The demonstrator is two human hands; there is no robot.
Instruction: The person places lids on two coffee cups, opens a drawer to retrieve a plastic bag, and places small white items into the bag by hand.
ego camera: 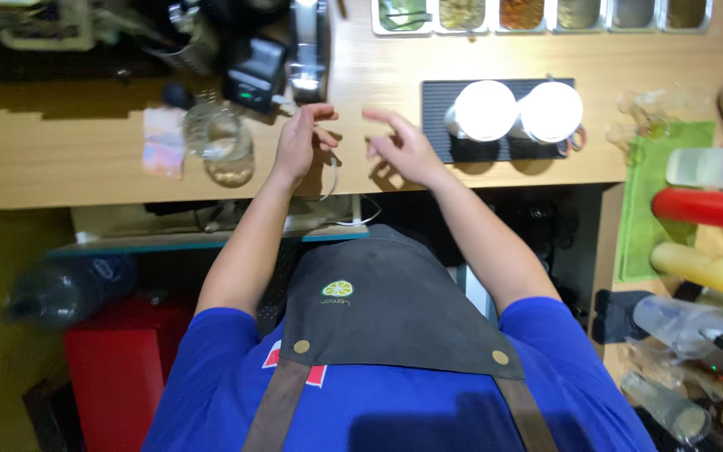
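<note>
Both hands hovered above a wooden counter [60, 167], apart from each other. The left hand [301, 141] was loosely curled, fingers half bent, holding nothing; the nearest thing was a clear glass jar [221, 146] just to its left. The right hand [403, 149] was spread open and empty, near a black mat [437, 125] bearing two white cups [485, 110]. Filled trays [522, 13] lined the far edge.
</note>
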